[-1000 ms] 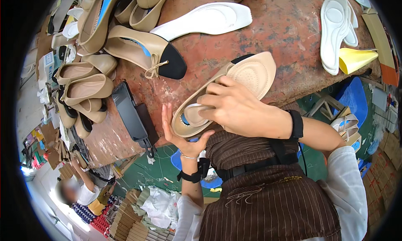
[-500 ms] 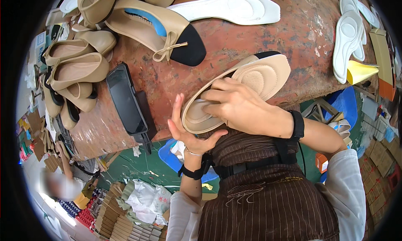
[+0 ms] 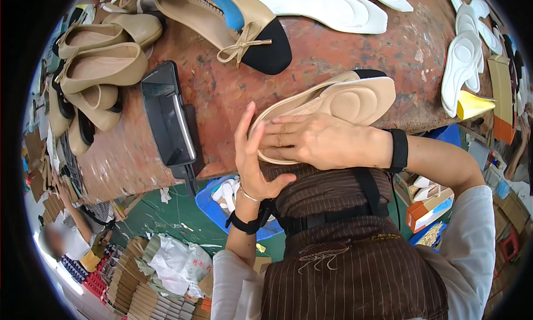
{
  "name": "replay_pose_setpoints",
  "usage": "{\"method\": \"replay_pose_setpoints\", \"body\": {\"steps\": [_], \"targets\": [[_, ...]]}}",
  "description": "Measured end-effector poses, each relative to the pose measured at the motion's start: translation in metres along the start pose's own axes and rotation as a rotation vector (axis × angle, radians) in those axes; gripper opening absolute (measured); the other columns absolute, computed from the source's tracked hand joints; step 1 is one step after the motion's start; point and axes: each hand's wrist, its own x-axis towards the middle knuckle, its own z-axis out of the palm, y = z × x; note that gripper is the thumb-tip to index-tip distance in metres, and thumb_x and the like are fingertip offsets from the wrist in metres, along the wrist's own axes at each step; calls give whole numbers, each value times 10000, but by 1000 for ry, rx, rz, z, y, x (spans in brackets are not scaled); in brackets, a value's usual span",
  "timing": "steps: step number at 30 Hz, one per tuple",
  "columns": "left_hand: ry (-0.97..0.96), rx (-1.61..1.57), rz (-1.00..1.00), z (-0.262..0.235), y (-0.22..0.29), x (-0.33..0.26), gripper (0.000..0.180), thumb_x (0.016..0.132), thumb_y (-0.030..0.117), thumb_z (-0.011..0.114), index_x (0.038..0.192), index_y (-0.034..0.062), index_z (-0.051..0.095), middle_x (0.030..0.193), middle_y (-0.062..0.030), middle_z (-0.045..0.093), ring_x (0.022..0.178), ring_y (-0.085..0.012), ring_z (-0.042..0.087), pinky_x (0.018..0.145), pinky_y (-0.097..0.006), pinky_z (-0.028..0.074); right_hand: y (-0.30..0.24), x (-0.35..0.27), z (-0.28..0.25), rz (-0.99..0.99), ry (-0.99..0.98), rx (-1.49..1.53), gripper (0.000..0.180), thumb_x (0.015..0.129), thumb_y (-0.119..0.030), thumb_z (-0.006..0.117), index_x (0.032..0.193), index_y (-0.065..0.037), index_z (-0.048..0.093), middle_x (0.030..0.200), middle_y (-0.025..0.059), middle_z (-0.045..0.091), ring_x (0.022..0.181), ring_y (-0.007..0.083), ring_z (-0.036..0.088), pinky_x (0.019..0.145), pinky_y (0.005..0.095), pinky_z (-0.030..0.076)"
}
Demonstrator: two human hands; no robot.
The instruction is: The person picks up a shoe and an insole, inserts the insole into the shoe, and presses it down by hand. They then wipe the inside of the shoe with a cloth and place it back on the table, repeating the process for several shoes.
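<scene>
A beige flat shoe (image 3: 355, 95) with a black toe cap and a padded beige insole lies tilted at the near edge of the worn red-brown table (image 3: 222, 92). My right hand (image 3: 319, 142) lies flat over its heel end, fingers pressing into the insole. My left hand (image 3: 252, 159) cups the heel from the left and below, thumb under it. Both wrists wear black bands.
A black phone (image 3: 166, 117) lies left of my hands. A beige shoe with a bow, black toe and blue lining (image 3: 233, 23) sits behind it. Several beige shoes (image 3: 94, 70) pile at far left. White insoles (image 3: 327, 9) and more insoles (image 3: 463, 59) lie at the back. Another person (image 3: 72, 236) sits lower left.
The view has shifted, so the shoe and table sit lower and larger in the picture. My right hand has flattened over the heel end, and my left hand stays under it.
</scene>
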Motion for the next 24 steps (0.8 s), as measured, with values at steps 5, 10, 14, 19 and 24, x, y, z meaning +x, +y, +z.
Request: {"method": "replay_pose_setpoints", "body": {"steps": [5,10,14,19,24], "targets": [[21,30,-55,10,-2,1,459,912,372,606,1207,24,560,1440,-325,434,1302,-445,479,1054,-495,411,-18,5,5,152,-8,-112,371,859,-190,574,1185,-66,697,1345,114,616,1288,244,553,1156,383,362],[142,24,-62,12,2,-2,255,924,257,520,1034,31,475,1382,-297,503,1259,-405,502,1079,-489,347,-28,-25,-14,315,45,-343,314,832,-181,590,1079,-85,759,1293,120,655,1277,222,567,1199,410,278],[184,72,-121,19,7,0,271,913,251,528,1054,30,460,1456,-296,417,1304,-386,448,1086,-474,331,-37,-18,-10,329,47,-503,279,803,-173,603,1006,-105,781,1253,128,673,1220,236,603,1201,415,275],[-7,275,-106,42,61,2,512,773,72,724,1221,-13,491,1557,-296,282,1337,-433,415,1082,-455,354,-13,-24,-58,627,542,-548,398,760,-56,668,1156,-73,699,1327,154,615,1245,356,569,1136,659,232],[-404,482,-134,62,105,15,467,747,164,775,1158,7,620,1492,-145,442,912,-333,611,711,-424,547,-7,-15,-103,821,598,-96,325,815,-129,699,1114,-18,641,1217,182,628,1023,344,646,936,438,496]]}}
